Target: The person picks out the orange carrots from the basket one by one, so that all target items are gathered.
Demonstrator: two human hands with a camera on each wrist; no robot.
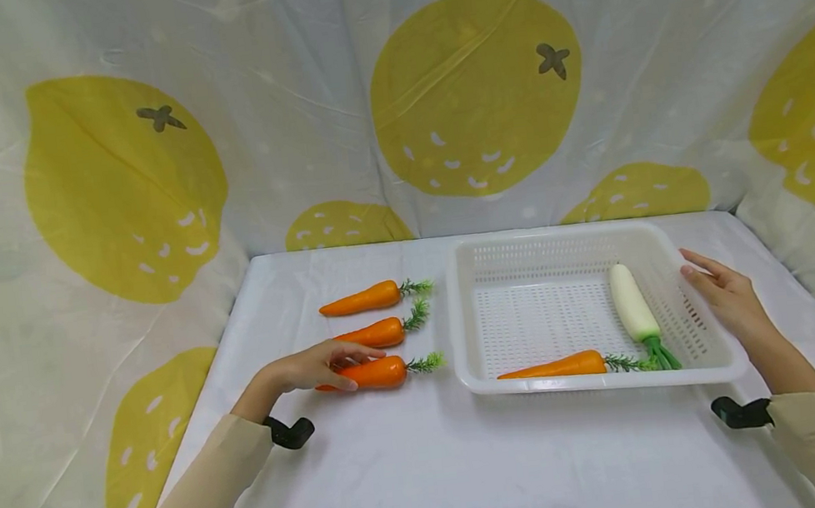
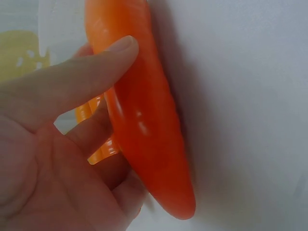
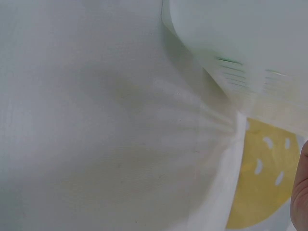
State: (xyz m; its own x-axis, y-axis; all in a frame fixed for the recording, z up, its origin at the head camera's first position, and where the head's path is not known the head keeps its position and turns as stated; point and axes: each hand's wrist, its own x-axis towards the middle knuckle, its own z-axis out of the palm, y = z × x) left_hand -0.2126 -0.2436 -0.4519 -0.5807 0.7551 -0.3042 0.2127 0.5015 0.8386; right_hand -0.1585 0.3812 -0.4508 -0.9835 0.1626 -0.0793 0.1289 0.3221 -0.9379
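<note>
My left hand [image 1: 324, 366] grips the nearest orange carrot [image 1: 383, 373] left of the basket. In the left wrist view its thumb [image 2: 108, 60] lies across the carrot's upper face, with the other fingers behind; the carrot's tapered tip points down. Two more carrots lie beyond it, a middle carrot [image 1: 379, 333] and a far carrot [image 1: 370, 297], all with green tops to the right. My right hand [image 1: 731, 297] is at the right side of the white plastic basket [image 1: 463, 315], fingers relaxed, fingertips right at its outer wall. Only a sliver of that hand shows in the right wrist view.
Inside the basket, a white radish [image 1: 632, 302] with green stems leans along the right wall, and a carrot [image 1: 564, 366] lies along the near wall. White cloth covers the table [image 1: 479, 480]. A lemon-print curtain [image 1: 301, 115] hangs behind and at both sides.
</note>
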